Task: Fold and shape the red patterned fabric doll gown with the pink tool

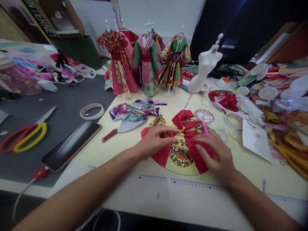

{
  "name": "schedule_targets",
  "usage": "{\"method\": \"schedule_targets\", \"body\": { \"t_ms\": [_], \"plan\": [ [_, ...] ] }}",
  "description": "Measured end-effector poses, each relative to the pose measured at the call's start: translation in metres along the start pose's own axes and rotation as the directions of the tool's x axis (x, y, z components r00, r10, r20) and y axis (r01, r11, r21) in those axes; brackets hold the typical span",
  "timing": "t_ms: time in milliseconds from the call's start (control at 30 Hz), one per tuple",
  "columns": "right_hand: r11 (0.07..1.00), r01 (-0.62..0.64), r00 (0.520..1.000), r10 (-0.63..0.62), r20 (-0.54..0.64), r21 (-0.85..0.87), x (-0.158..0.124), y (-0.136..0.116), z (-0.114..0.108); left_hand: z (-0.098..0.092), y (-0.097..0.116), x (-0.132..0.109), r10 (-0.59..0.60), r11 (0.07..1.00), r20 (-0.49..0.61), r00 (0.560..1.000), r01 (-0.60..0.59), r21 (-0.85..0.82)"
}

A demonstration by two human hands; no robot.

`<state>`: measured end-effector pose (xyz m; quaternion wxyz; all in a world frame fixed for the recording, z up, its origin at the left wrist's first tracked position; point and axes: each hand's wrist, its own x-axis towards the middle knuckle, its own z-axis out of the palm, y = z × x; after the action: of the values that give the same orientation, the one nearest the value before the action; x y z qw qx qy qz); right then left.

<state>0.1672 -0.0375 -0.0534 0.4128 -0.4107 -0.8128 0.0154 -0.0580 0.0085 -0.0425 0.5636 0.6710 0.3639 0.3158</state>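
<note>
Lying under both hands: a little red and yellow dress (181, 154), spread out on the pale table (127, 199).
Long way of the dress: from the wide, round hem close to the person to the bunched red top farther off, so it points away from the body.
Thin middle: a narrow, gathered part with a fingertip near it on each side — this seems the spot that counts most.
Left hand (155, 141): reaches in from the left, over the red side of the skirt. Its fingertips are at the thin middle; I cannot tell if they pinch the cloth or only rest there.
Right hand (216, 155): on the right side of the dress, with its fingers closed around a thin pink stick (205, 129), one end up.
Nearer hand: the left, I think — its fingertips look a bit closer to the thin middle.
Below the hem: a long, clear ruler (174, 182), lying crossways.
Past the top: a bare white doll body (205, 62) on a stand, leaning in this view.
Right of the top: a roll of tape (204, 116).
Left of the top: a purple and blue doll robe (134, 112), lying down.
Farther left: a phone (72, 146), then red and yellow scissors (30, 139).
</note>
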Motion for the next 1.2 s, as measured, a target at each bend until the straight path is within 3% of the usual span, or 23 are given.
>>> {"method": "schedule_targets", "body": {
  "t_ms": [267,500,600,800,1200],
  "plan": [
    [0.992,-0.082,0.997,0.082,0.006,0.094,-0.001,-0.017,0.011,0.016,0.007,-0.007,0.098,0.989,-0.084,0.992,-0.088,0.117],
    [0.997,-0.027,0.999,0.029,-0.031,0.071,-0.002,-0.022,0.012,0.023,0.004,-0.008,0.184,0.965,-0.059,0.981,-0.169,0.198],
    [0.997,-0.001,1.0,0.003,-0.024,0.074,-0.002,-0.024,0.013,0.025,0.004,-0.007,0.176,0.966,-0.028,0.984,-0.167,0.197],
    [0.999,0.037,0.999,-0.037,-0.021,0.022,-0.001,-0.024,0.015,0.03,0.008,-0.011,0.055,0.972,-0.035,0.998,-0.046,0.229],
    [0.959,0.189,0.981,-0.193,0.002,-0.209,-0.004,-0.024,0.016,0.039,0.004,-0.016,0.086,0.959,-0.094,0.992,-0.057,0.279]
  ]
}}
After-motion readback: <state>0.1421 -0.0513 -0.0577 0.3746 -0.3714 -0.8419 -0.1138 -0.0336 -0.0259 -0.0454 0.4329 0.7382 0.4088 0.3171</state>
